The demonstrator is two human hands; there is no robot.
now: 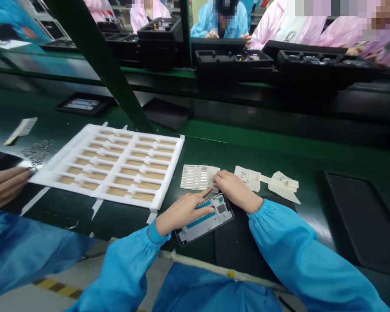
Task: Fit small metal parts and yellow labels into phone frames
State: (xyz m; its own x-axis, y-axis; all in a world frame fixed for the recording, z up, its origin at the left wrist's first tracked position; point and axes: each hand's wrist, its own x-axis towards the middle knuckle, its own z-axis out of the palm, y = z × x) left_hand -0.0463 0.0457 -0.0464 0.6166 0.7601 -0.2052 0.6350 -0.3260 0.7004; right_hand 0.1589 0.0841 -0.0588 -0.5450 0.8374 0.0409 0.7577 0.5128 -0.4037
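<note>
1. Phone mid-frame (211,219) lies between the person's hands, on a dark mat (237,247).
2. Left hand (182,212) rests across the frame, right hand (237,190) at its far corner; whether either clamps it cannot be told.
3. Strip sheet (198,177) lies just beyond the frame: a slipping hand could knock the frame or drag the sheet.

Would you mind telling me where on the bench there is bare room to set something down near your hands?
Widest is the green mat behind the metal-strip sheet and white paper scraps. A narrow gap lies beside the white foam tray. Crowded: your left hand and right hand over the phone frame.
</note>
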